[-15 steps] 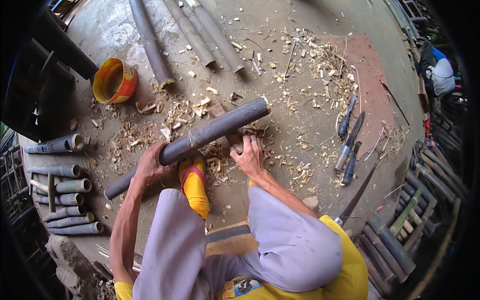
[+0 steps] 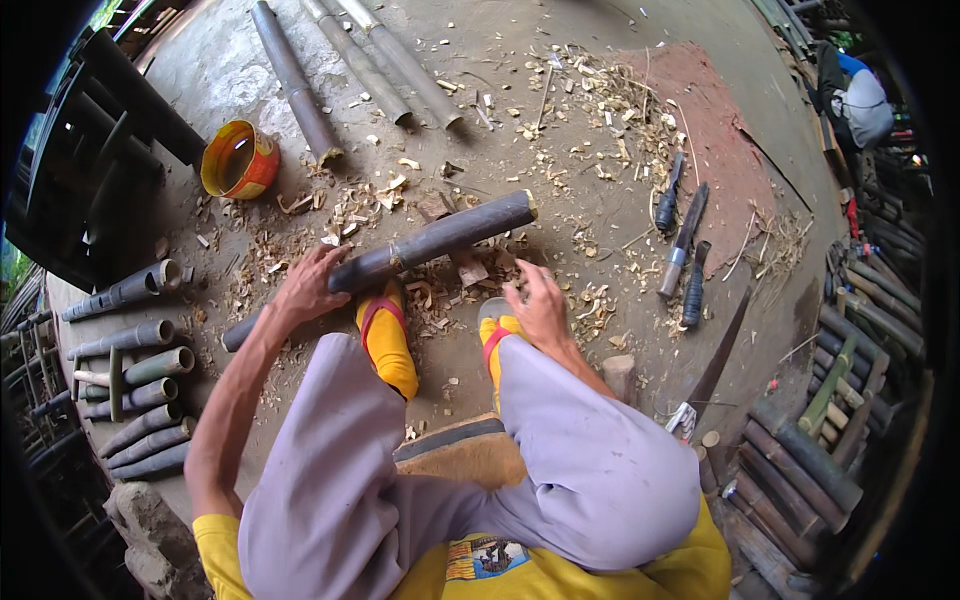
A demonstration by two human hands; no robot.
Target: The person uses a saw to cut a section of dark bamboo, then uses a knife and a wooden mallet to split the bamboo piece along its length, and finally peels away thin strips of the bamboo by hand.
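A dark bamboo tube (image 2: 450, 236) lies aslant in front of my feet, its right end resting over a rough wooden block (image 2: 470, 268). Around the tube's left part is my left hand (image 2: 303, 284), thumb on the near side and fingers reaching over the far side. My right hand (image 2: 543, 306) is off the tube, open and slightly curled, to the right of the block, with nothing seen in it. Wood shavings (image 2: 425, 300) lie about the block and my sandalled feet in yellow socks (image 2: 385, 350).
Several knives (image 2: 685, 240) with dark handles lie at the right, near a reddish sheet (image 2: 715, 130) and a long saw-like blade (image 2: 722, 350). An orange-yellow tin (image 2: 262, 170) stands at far left. Cut bamboo pieces (image 2: 150, 390) line the left; longer poles (image 2: 295, 85) lie beyond.
My right hand has let go of the wooden block and drawn back to the right. My left hand's fingers have loosened and stretched over the tube. The view has shifted a little.
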